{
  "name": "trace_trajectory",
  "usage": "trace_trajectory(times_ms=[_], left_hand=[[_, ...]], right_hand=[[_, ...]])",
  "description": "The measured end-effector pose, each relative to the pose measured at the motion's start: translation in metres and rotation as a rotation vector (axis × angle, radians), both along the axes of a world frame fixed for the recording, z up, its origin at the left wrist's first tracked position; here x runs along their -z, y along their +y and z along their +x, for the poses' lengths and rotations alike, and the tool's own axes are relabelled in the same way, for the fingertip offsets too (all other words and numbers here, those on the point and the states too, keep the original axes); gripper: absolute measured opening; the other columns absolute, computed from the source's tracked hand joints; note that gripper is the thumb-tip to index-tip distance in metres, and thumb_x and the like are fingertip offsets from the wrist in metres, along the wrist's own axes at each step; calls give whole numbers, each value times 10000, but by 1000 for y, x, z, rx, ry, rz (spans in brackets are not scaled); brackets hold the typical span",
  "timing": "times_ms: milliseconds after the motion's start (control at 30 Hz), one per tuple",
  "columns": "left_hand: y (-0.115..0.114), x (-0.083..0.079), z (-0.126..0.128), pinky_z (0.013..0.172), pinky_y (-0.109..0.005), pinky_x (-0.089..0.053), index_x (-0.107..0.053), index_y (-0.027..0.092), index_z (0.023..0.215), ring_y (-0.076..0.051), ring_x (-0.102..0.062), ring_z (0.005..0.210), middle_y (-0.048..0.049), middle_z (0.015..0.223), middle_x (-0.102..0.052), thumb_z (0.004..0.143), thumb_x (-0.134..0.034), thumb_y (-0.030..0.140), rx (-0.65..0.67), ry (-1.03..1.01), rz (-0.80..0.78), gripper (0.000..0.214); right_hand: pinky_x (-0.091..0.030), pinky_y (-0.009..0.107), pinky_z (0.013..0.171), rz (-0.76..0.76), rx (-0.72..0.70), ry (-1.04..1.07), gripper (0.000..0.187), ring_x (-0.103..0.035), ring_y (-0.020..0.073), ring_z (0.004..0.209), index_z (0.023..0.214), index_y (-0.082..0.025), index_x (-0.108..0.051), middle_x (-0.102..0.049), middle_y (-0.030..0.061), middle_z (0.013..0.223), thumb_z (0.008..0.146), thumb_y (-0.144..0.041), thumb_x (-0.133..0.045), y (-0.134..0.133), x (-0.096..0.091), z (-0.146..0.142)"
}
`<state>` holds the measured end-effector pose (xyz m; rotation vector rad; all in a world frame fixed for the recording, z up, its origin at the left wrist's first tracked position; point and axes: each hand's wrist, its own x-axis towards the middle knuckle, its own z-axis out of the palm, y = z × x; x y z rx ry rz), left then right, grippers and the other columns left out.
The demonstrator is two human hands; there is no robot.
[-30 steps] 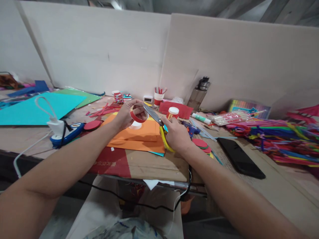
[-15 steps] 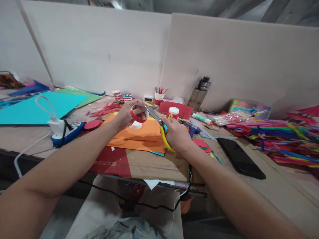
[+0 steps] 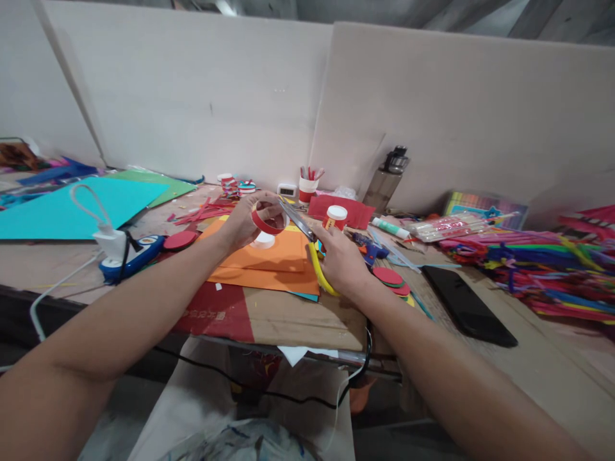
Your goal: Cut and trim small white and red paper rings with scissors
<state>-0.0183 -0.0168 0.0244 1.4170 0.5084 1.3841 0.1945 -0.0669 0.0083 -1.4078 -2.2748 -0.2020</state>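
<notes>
My left hand (image 3: 252, 216) is closed on a red and white ring (image 3: 267, 226), like a band cut from a paper cup, raised over the orange paper (image 3: 266, 259). Yellow-handled scissors (image 3: 317, 267) are gripped in my right hand (image 3: 341, 256). Their metal blades point up and left, the tips close to the fingers of my left hand; whether they touch the ring I cannot tell. Under the ring, a white round piece (image 3: 263, 241) lies on the orange paper. Just beyond my right hand stands a small red jar (image 3: 335, 218) with a white lid.
A black phone (image 3: 466, 304) lies at right, near bundled colourful pipe cleaners (image 3: 538, 269). A blue power strip (image 3: 132, 258) and turquoise sheets (image 3: 72, 208) are at left. Behind stand a cup of pens (image 3: 308, 189) and a bottle (image 3: 385, 182). Red discs (image 3: 388, 276) lie beside my right wrist.
The view has shifted very slightly. The ring and my left fingers have turned a little, while the scissors stay in nearly the same place.
</notes>
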Motion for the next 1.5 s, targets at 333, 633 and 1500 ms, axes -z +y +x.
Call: trace_trajectory(times_ms=[333,633,1500], left_hand=[[2,4,-1,515,-204,-461,-627,131,763,-100,-596,527,-2,602,-623,674,-836,316,9,14,9,293],[1,2,-1,509,-199,-457,-629,129,738,-101,-593,523,-13,586,-631,635,-866,373,4,19,1,355],[2,4,7,361,-168,-172,-426,189,719,-41,-420,349,39,579,-609,625,-616,144,-170,-30,-319,217]], right_hand=[[-416,315,678,22,65,-118,390,-613,241,853,1299,-184,-567,-647,130,1106,942,-272,-436,0,-1,0],[-439,320,733,14,68,-129,428,-626,247,899,1338,-187,-552,-660,130,1100,931,-224,-427,0,-2,0],[-357,233,550,-143,-80,537,274,-476,124,567,811,-205,-579,-547,-19,620,863,-470,-535,22,22,5]])
